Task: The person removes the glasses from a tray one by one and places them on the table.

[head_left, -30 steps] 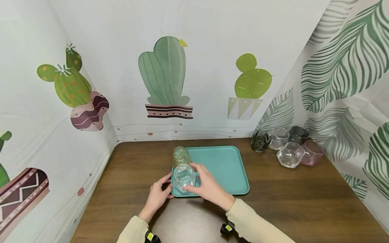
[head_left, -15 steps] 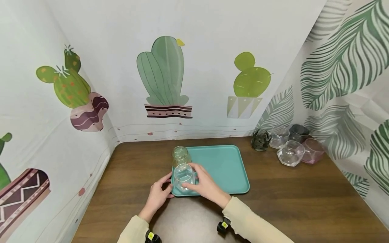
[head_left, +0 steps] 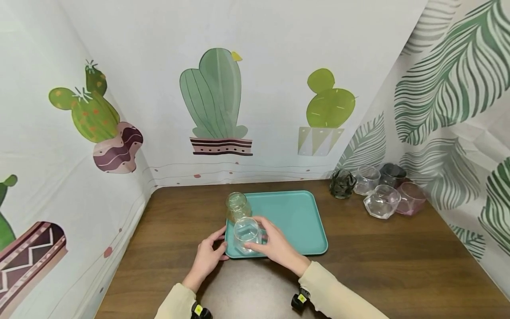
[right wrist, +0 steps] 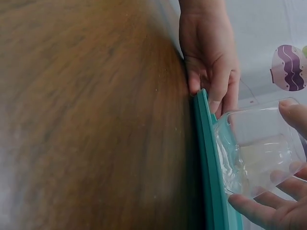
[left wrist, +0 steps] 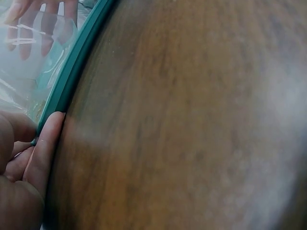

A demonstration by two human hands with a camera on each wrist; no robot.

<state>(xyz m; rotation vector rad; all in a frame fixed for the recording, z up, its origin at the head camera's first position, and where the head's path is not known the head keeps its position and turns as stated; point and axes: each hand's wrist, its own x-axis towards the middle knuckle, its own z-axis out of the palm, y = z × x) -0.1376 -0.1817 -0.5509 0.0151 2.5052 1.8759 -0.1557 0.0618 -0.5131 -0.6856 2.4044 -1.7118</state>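
Note:
A clear glass cup (head_left: 245, 235) stands upright at the front left of the turquoise tray (head_left: 292, 223). My right hand (head_left: 276, 244) grips it from the right; in the right wrist view the thumb and fingers spread around the cup's wall (right wrist: 256, 143). At the tray's front left corner, my left hand (head_left: 209, 256) holds the rim. The left wrist view has that hand (left wrist: 24, 172) with one finger along the rim's outer side. Just behind the clear cup, a yellowish-green glass cup (head_left: 237, 205) sits on the tray's left side.
On the wooden table (head_left: 366, 252), at the back right, several glasses stand together: a dark faceted one (head_left: 342, 184), clear ones including a faceted cup (head_left: 382, 202), a grey one (head_left: 392, 174) and a pink one (head_left: 411, 198). A cactus-print cloth (head_left: 275, 97) rises behind the table.
My right hand and the clear cup have shifted slightly to the right over the tray. My left hand keeps its place at the corner.

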